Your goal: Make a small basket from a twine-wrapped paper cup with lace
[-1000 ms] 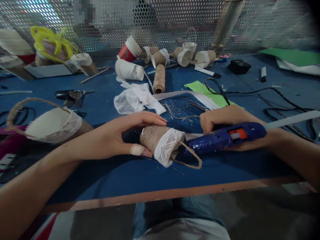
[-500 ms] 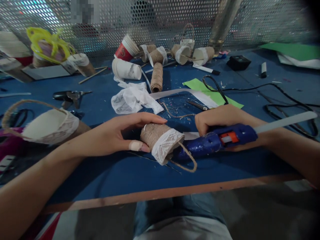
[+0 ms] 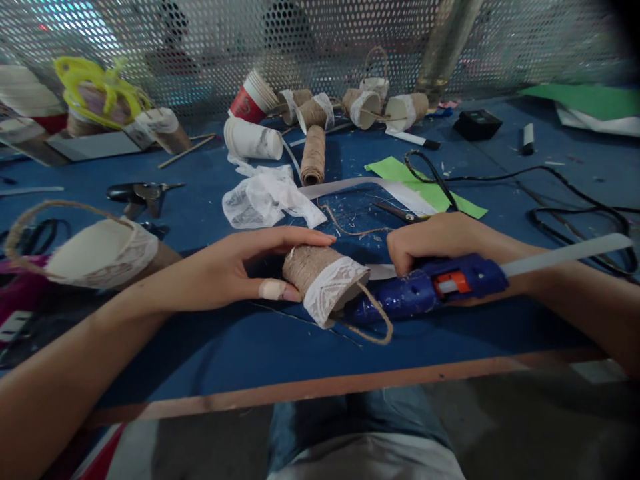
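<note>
A small twine-wrapped cup (image 3: 313,270) with a white lace band (image 3: 333,290) and a twine handle (image 3: 380,317) lies on its side near the table's front edge. My left hand (image 3: 240,270) grips its base end, thumb below and fingers above, with a plaster on the thumb. My right hand (image 3: 435,240) is wrapped round a blue glue gun (image 3: 417,290), whose front end reaches into the cup's mouth; its tip is hidden there. A long whitish glue stick (image 3: 570,255) juts from the gun's rear.
Behind the hands lie white lace (image 3: 273,197), a twine roll (image 3: 313,157), scissors (image 3: 395,212), green paper (image 3: 425,187) and a black cable (image 3: 540,177). A larger handled cup (image 3: 100,253) rests at left. Several cups stand or lie by the mesh screen (image 3: 320,47).
The glue gun and its glue stick have shifted slightly left and down with my right hand. The held cup has barely moved.
</note>
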Demonstrator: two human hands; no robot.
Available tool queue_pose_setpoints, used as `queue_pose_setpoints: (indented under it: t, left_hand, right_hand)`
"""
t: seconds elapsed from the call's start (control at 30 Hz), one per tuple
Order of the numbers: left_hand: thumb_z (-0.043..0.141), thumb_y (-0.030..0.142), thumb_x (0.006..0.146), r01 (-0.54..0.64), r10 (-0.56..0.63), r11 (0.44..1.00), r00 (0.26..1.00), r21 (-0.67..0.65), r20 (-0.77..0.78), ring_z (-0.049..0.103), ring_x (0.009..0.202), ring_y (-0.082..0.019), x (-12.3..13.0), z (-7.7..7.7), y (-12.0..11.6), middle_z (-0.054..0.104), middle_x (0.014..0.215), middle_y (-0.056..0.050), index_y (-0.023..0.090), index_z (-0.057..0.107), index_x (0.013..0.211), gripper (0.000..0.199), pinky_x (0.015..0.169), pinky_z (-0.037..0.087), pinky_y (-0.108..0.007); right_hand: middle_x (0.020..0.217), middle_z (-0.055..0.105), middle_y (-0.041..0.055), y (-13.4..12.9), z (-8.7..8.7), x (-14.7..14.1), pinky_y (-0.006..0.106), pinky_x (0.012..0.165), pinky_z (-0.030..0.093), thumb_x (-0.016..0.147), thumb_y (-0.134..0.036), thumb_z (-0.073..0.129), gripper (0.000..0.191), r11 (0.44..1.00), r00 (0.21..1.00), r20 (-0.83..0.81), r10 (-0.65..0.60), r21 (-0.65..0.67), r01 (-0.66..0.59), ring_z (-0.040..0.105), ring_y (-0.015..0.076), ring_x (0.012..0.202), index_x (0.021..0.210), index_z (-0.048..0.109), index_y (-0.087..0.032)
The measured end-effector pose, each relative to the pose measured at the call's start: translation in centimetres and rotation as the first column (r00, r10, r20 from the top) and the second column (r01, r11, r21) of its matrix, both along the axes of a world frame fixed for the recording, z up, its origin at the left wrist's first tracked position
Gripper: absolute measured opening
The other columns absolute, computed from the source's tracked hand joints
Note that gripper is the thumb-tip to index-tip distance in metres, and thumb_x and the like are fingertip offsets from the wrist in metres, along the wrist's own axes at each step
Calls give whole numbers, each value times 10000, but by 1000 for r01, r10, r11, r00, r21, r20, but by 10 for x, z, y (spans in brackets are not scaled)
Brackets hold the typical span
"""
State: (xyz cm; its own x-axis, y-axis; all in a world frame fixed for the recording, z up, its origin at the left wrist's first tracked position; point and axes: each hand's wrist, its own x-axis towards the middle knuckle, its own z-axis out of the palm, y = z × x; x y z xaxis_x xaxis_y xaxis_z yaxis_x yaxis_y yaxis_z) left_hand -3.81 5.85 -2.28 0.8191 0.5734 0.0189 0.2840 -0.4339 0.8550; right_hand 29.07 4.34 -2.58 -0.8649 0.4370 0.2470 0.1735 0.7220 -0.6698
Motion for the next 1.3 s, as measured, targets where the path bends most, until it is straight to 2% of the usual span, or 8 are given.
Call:
queue_pose_setpoints:
  t: [0.2, 0.47, 0.67, 0.83, 0.97, 1.1, 1.3]
  left_hand:
    - [764, 300, 921, -9, 9, 1000, 1000, -6, -12, 546, 1408, -279, 0, 1, -1, 591, 1517, -4, 407, 579, 1446, 567, 1150, 490, -342]
    - [780, 380, 896, 0, 2, 999, 999, 35, -54, 543, 1408, -277, -2, 0, 0, 595, 1507, 56, 479, 557, 1440, 596, 1156, 476, -321]
    - [774, 401, 900, -3, 5, 999, 999, 38, -47, 545, 1404, -280, -1, 0, -1, 599, 1502, 58, 479, 560, 1437, 584, 1174, 457, -332]
    - [779, 395, 895, -6, 9, 998, 999, 59, -43, 539, 1406, -297, -2, 0, 0, 601, 1499, 46, 462, 567, 1440, 588, 1191, 447, -365]
    - [783, 392, 889, 0, 4, 997, 999, 78, -44, 542, 1400, -310, -2, 1, 0, 607, 1495, 30, 443, 573, 1442, 593, 1193, 448, -382]
    - [783, 387, 891, 1, 2, 998, 999, 62, -54, 535, 1407, -289, -2, 2, 0, 598, 1501, 50, 470, 566, 1439, 595, 1208, 426, -359]
    - [780, 372, 895, -10, 12, 998, 999, 63, -35, 557, 1381, -308, 0, 2, -1, 617, 1483, 12, 428, 587, 1433, 574, 1186, 451, -401]
  right_hand:
    - [796, 582, -6, 0, 0, 0, 247, 651, 353, 916, -365, 633, 229, 999, 1000, -11, -2, -40, 1, 510, 118, 689, 799, 508, -212]
    - [798, 595, 6, 0, 0, 0, 254, 650, 352, 903, -303, 622, 179, 1000, 1000, 13, -20, -4, 20, 511, 133, 703, 802, 502, -216]
    - [789, 580, 2, 1, -2, 2, 251, 651, 350, 916, -316, 614, 197, 999, 999, 22, -34, 23, 33, 486, 129, 693, 798, 492, -216]
    - [805, 590, 10, 1, -2, 4, 250, 673, 370, 928, -367, 635, 226, 1000, 1000, -8, -7, -11, 6, 497, 134, 713, 819, 513, -212]
    - [813, 600, 5, 0, 0, 4, 240, 671, 363, 910, -317, 633, 180, 1000, 1000, 16, 10, -1, -10, 513, 122, 709, 822, 520, -208]
    - [815, 596, -5, 0, 1, 4, 235, 672, 355, 904, -326, 620, 168, 1000, 999, 45, 2, 8, -2, 520, 115, 708, 830, 527, -209]
    - [825, 604, 10, -1, 2, 2, 253, 667, 362, 925, -383, 599, 214, 999, 999, 51, -13, -42, 15, 511, 137, 722, 820, 518, -215]
